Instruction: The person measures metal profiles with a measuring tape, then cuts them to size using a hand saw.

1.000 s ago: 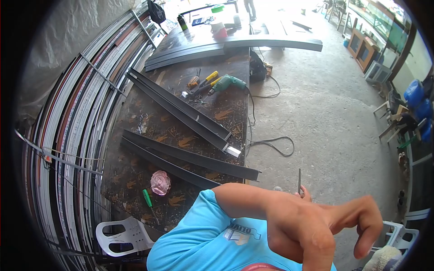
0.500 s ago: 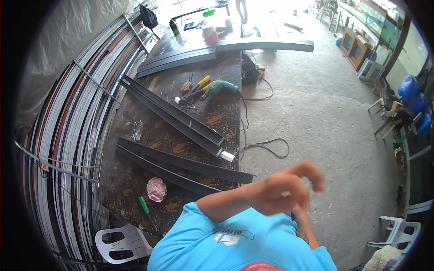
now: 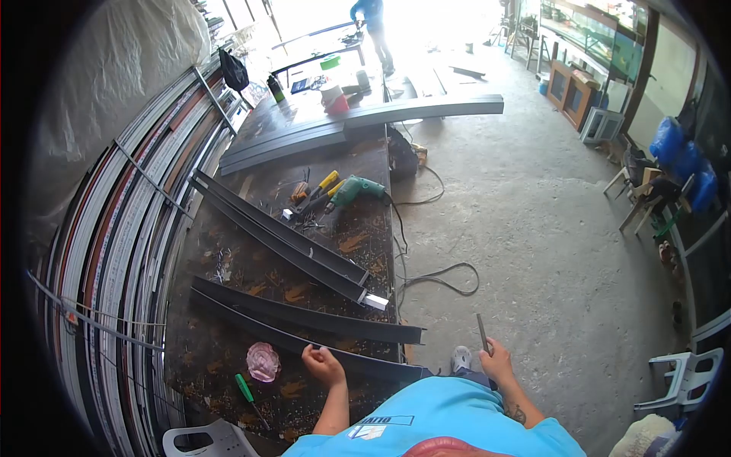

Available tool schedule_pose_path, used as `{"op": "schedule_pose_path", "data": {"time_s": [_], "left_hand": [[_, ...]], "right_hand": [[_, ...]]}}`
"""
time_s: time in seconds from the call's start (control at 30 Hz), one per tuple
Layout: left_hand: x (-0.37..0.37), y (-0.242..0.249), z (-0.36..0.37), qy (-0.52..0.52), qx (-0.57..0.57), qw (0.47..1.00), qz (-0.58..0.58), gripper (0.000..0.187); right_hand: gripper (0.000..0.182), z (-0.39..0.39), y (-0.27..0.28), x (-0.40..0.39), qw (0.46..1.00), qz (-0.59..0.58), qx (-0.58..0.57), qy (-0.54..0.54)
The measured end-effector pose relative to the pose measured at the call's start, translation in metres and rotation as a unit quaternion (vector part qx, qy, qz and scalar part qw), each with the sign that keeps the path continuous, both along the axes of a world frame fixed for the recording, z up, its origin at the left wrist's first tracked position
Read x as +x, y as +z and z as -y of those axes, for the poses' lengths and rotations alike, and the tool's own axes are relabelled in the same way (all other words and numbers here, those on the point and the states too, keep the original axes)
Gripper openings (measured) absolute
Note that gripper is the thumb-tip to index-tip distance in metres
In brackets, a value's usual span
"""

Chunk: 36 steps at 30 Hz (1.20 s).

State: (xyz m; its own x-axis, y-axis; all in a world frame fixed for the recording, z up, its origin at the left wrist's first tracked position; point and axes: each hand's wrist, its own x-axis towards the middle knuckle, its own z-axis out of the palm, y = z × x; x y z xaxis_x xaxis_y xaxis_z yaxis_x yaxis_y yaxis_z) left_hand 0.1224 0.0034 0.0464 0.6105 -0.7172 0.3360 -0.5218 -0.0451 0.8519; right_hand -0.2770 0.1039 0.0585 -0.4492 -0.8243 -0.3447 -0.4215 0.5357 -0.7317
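Observation:
My left hand (image 3: 325, 365) is over the near part of the table with its fingers curled in; whether something small is inside them is hidden. It is close to a dark grey metal channel (image 3: 304, 344). A second dark channel (image 3: 297, 311) lies just beyond. My right hand (image 3: 497, 362) is off the table's right side, closed around the lower end of a thin dark bar (image 3: 481, 329) that points up and away. Left of my left hand are a pink flower-shaped piece (image 3: 263, 362) and a green-handled screwdriver (image 3: 244, 388).
A green drill (image 3: 356, 190), yellow-handled pliers (image 3: 326, 183) and another channel pair (image 3: 282, 240) lie on the dark table (image 3: 350, 160). Long grey profiles (image 3: 426, 108) overhang its far right side. A cable (image 3: 457, 266) loops on the floor. A person (image 3: 373, 30) stands far back.
My left hand has swung from in front of my chest over to the left, above the table. My right hand and its bar now show clearly. The view has tilted up a little.

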Motion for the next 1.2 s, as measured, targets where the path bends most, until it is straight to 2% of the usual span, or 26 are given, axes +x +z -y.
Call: {"op": "schedule_pose_path", "data": {"time_s": [0.07, 0.17, 0.23, 0.37, 0.43, 0.53, 0.63, 0.73, 0.8, 0.93, 1.0, 1.03, 1.1, 1.13, 1.2], "left_hand": [[0.014, -0.017, -0.007, 0.045, 0.027, 0.999, 0.006, 0.033], [0.018, -0.043, -0.015, 0.031, 0.042, 0.999, 0.014, 0.034], [0.014, -0.041, -0.018, 0.02, 0.047, 0.999, -0.011, 0.035], [0.015, -0.048, -0.013, 0.015, 0.057, 0.998, 0.014, 0.034], [0.015, -0.051, -0.015, 0.012, 0.068, 0.997, 0.019, 0.033], [0.013, -0.048, -0.015, 0.011, 0.06, 0.998, 0.03, 0.034], [0.013, -0.046, -0.015, 0.005, 0.066, 0.997, 0.031, 0.035], [0.009, -0.035, -0.016, 0.012, 0.084, 0.996, 0.033, 0.037], [0.01, -0.035, -0.016, 0.009, 0.095, 0.995, 0.031, 0.04], [0.009, -0.032, -0.016, 0.021, 0.092, 0.994, 0.047, 0.042], [0.008, -0.03, -0.016, 0.024, 0.111, 0.993, 0.039, 0.043], [0.009, -0.032, -0.016, 0.025, 0.111, 0.993, 0.042, 0.043], [0.011, -0.038, -0.016, 0.028, 0.098, 0.993, 0.057, 0.045], [0.012, -0.039, -0.016, 0.029, 0.097, 0.993, 0.059, 0.045], [0.011, -0.041, -0.015, 0.025, 0.1, 0.993, 0.049, 0.045]], "right_hand": [[0.049, 0.009, 0.007, 0.005, 1.0, -0.004, -0.002, 0.014], [0.05, 0.024, 0.016, 0.011, 0.999, -0.013, -0.003, 0.039], [0.05, 0.034, 0.021, 0.017, 0.999, -0.021, -0.002, 0.049], [0.048, 0.07, 0.022, 0.035, 0.992, -0.028, -0.075, 0.097], [0.049, 0.095, 0.025, 0.051, 0.976, -0.063, -0.128, 0.166], [0.05, 0.139, 0.045, 0.085, 0.947, -0.043, -0.166, 0.272], [0.051, 0.18, 0.045, 0.125, 0.888, -0.04, -0.228, 0.399], [0.051, 0.211, 0.051, 0.168, 0.863, -0.064, -0.197, 0.461], [0.05, 0.227, 0.06, 0.192, 0.819, -0.108, -0.121, 0.55], [0.048, 0.248, 0.059, 0.229, 0.799, -0.147, -0.1, 0.575], [0.047, 0.257, 0.055, 0.237, 0.799, -0.143, -0.176, 0.557], [0.047, 0.258, 0.055, 0.24, 0.799, -0.141, -0.178, 0.557], [0.047, 0.259, 0.056, 0.242, 0.804, -0.121, -0.281, 0.51], [0.046, 0.247, 0.074, 0.24, 0.812, -0.076, -0.279, 0.508], [0.044, 0.219, 0.136, 0.228, 0.748, 0.103, -0.277, 0.594]]}}
